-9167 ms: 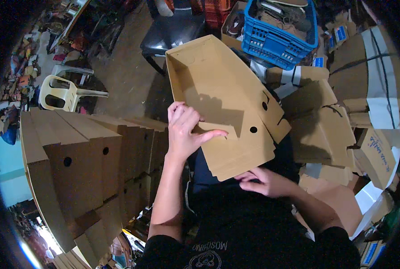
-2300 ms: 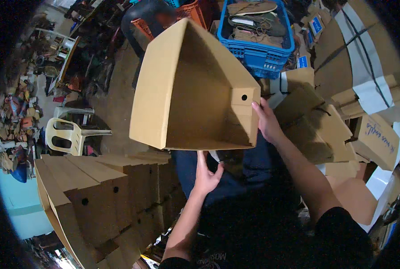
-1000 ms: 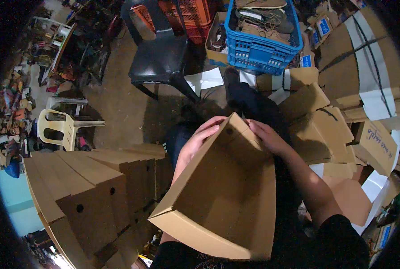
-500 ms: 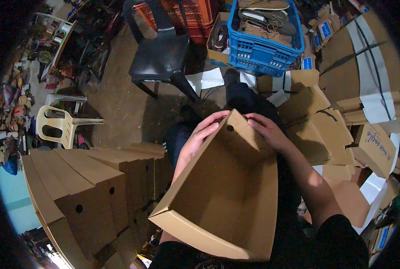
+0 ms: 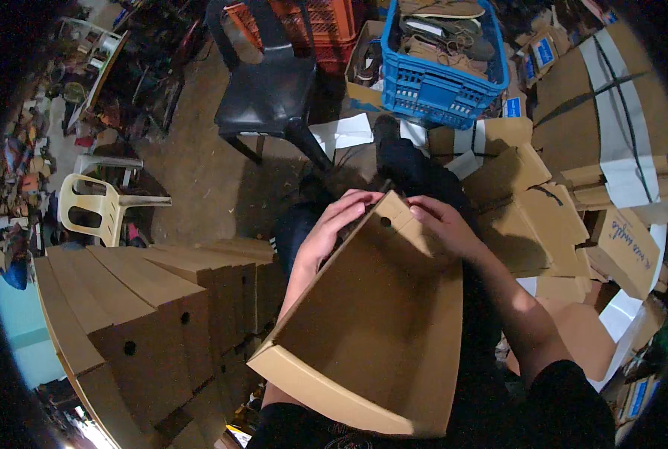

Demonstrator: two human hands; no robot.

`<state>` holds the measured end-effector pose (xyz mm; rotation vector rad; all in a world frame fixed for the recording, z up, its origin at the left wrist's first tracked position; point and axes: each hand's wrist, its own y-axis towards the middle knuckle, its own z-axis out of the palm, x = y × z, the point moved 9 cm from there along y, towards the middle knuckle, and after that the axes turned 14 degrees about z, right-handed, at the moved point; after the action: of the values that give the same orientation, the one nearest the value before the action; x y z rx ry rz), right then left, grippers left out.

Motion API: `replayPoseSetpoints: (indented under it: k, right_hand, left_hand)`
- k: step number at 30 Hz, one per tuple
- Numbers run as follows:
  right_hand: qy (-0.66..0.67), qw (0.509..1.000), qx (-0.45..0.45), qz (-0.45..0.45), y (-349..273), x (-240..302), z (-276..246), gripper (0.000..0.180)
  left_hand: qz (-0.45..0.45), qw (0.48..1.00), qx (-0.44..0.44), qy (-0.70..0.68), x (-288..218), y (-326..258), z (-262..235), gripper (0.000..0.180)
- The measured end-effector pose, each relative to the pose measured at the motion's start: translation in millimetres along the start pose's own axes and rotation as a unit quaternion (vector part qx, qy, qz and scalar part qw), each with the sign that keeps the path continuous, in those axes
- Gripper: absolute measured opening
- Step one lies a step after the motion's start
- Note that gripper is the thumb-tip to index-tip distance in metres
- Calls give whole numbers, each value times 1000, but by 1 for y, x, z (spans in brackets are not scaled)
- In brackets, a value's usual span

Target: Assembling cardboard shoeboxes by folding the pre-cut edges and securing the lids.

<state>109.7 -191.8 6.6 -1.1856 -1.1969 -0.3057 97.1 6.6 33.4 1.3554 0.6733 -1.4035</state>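
Partly hidden, the left hand's fingertips curl over the box wall at its far corner, so their hold inside cannot be seen. Opposite, the right hand lies flat against the outer side there. Both press the open box on the lap. Left stands a stack of boxes; ahead, a chair and crate.
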Motion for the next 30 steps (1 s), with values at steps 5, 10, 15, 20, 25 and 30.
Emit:
replayPoseSetpoints:
  k: [5, 10, 15, 20, 25, 30]
  right_hand:
    - [-9, 999, 24, -25, -5, 14, 21, 42]
    - [-14, 999, 6, -42, -1, 14, 19, 45]
    - [0, 999, 8, -43, -1, 18, 16, 43]
    - [10, 999, 4, -37, 4, 11, 16, 41]
    - [18, 999, 5, -34, 6, 3, 15, 42]
    - [23, 1000, 1, -16, 2, 9, 16, 38]
  left_hand:
    - [-164, 983, -79, 28, 27, -7, -12, 31]
    - [-191, 973, -118, 48, 18, -20, -10, 32]
    - [-173, 978, -111, 42, 3, -18, -4, 35]
    - [-208, 971, -114, -35, 8, -21, 0, 38]
    - [-164, 985, -4, 45, 3, -7, 2, 30]
    - [-126, 983, 55, 118, -6, -5, 7, 26]
